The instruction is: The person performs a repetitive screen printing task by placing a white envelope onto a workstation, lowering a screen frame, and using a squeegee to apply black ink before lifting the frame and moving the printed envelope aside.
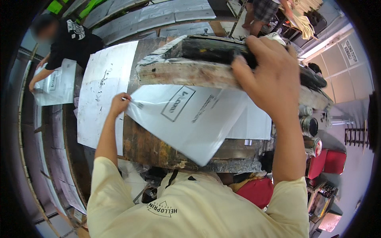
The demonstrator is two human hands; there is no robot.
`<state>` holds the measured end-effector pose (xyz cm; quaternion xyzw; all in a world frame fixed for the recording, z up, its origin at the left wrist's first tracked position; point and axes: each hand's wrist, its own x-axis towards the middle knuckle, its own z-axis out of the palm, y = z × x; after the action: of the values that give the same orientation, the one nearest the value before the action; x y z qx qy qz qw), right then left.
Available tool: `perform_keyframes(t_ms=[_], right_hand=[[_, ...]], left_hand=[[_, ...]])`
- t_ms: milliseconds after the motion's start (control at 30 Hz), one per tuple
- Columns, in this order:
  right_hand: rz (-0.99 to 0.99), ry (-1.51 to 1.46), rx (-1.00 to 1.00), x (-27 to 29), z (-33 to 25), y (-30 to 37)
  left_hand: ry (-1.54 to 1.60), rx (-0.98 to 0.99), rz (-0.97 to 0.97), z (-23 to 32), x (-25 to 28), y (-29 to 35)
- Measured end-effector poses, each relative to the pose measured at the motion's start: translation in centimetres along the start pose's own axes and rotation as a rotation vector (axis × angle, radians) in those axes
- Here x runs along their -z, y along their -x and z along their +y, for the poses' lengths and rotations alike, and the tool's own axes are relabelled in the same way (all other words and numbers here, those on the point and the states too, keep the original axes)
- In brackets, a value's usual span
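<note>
My right hand (272, 75) is closed round the near rail of a thick, ink-stained wooden screen-printing frame (186, 73), which is tilted up off the table. Below the frame lies a glossy white plastic sheet (186, 123) with black printing and a box outline. Its left corner is pinched between the fingers of my left hand (120, 104), and that corner looks slightly lifted. Part of the sheet is hidden behind the frame. A white board or sheet (250, 123) shows under its right side, on the stained wooden table (147, 146).
Left of the sheet lies a large white board (105, 87) with black marks. A co-worker in black (75, 43) holds another printed sheet (57, 83) over long racks of sheets (65, 146). Cans (311, 137) stand along the table's right edge. Another person (264, 16) is at the far right.
</note>
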<state>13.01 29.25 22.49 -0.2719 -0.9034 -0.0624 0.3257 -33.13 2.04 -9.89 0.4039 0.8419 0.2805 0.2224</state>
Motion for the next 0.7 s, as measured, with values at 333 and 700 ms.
perform_keyframes(t_ms=[333, 700], right_hand=[[-0.203, 0.022, -0.057, 2.0, 1.6, -2.3], [-0.025, 0.009, -0.023, 0.5, -0.7, 1.5]], left_hand=[[-0.596, -0.006, 0.28, -2.9, 4.6, -15.2], [0.954, -0.02, -0.013, 23.4, -6.9, 12.9]])
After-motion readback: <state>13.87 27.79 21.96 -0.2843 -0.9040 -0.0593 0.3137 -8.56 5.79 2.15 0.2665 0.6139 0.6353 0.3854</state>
